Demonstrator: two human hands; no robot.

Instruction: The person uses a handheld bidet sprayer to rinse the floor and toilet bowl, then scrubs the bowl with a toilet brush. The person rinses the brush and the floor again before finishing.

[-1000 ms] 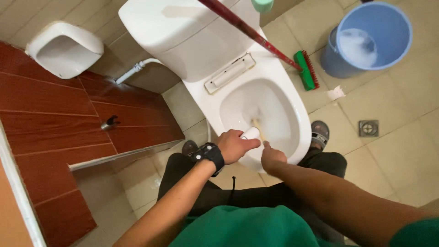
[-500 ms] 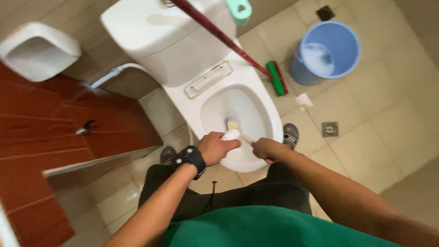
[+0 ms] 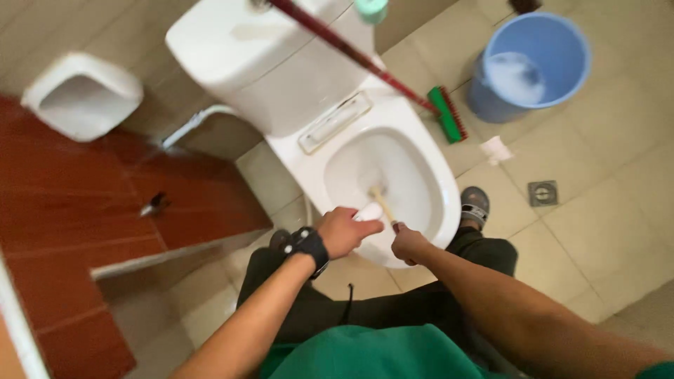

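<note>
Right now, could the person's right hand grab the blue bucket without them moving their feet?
Probably not. The right hand sits at the near rim of the toilet bowl, closed on a brush handle, while the blue bucket stands well off across the tiled floor, beyond the green scrub brush. Nothing blocks it; it just looks too far.

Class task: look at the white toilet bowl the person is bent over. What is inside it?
Inside the toilet bowl a pale brush handle slants down from the hands. Its head is lost in motion blur. The left hand hides the handle's top end.
</note>
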